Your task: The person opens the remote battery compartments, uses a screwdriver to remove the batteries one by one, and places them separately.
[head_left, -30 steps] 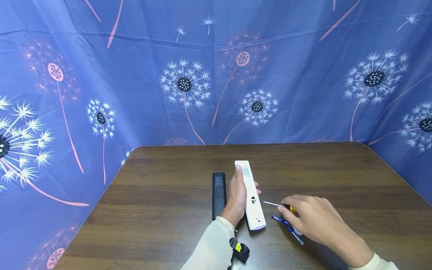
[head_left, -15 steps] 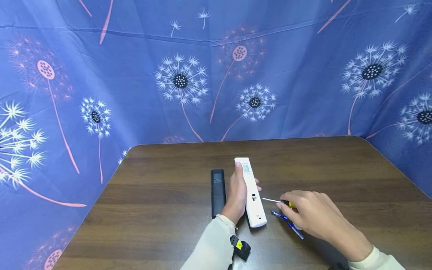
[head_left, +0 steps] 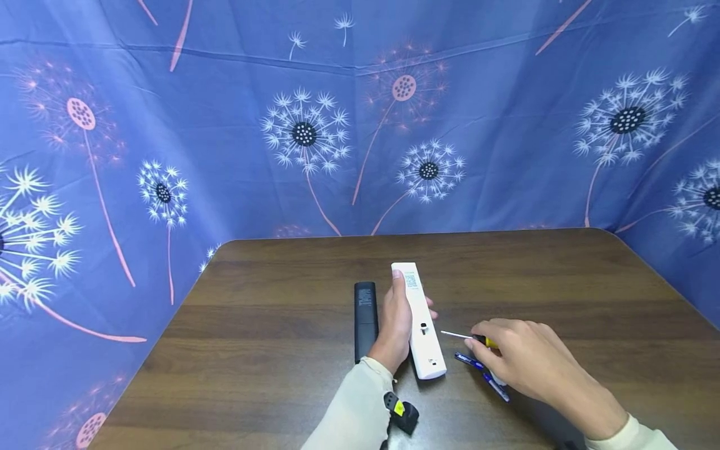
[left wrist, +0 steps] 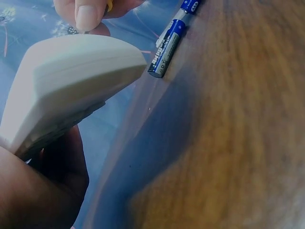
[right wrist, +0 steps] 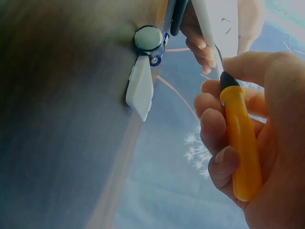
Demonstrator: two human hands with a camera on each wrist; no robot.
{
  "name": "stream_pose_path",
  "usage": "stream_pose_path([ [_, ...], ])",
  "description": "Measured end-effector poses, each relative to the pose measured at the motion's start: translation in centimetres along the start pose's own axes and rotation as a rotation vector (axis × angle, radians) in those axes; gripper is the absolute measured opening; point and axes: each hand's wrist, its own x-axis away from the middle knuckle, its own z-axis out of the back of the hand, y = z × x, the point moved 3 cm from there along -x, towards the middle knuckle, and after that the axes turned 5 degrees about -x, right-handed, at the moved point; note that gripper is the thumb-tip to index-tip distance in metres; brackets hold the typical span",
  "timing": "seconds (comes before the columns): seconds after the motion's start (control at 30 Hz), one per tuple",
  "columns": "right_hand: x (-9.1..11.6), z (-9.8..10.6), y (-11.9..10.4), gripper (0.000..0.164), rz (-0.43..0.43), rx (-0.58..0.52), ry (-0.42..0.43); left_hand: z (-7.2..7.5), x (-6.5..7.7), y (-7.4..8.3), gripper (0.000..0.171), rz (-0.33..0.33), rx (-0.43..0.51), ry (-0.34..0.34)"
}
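My left hand (head_left: pixel 396 325) holds a long white remote control (head_left: pixel 425 350) off the table, its back with a printed code and a small dark slot facing up. Fingers wrap its far side and the thumb lies along the top. My right hand (head_left: pixel 525 356) grips a screwdriver with a yellow handle (right wrist: pixel 243 143) and black collar. The screwdriver's thin shaft (head_left: pixel 455 334) points at the remote control's right edge, a small gap apart in the head view. Below the right hand, blue batteries (head_left: pixel 468 360) lie end to end on the table. A white flat piece (right wrist: pixel 140 88) lies beside them.
A black remote control (head_left: pixel 365 319) lies face down on the brown wooden table (head_left: pixel 270 350), just left of my left hand. A blue dandelion-print cloth (head_left: pixel 236 125) hangs behind the table and along its sides. A black strap (head_left: pixel 402 415) sits at my left wrist.
The head view has shifted slightly. Both hands keep their holds, and the screwdriver and white remote control stay nearly where they were.
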Motion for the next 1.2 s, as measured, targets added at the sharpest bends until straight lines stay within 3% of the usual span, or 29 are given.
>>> stream_pose_path([
  [0.5, -0.5, 0.3, 0.0, 0.007, 0.015, 0.022, 0.011, 0.1, -0.1, 0.0, 0.070, -0.025, 0.040, -0.050],
  [1.2, -0.6, 1.6, 0.9, 0.012, -0.041, 0.045, -0.026, 0.0, 0.1, -0.4, 0.071, -0.026, 0.043, -0.069],
])
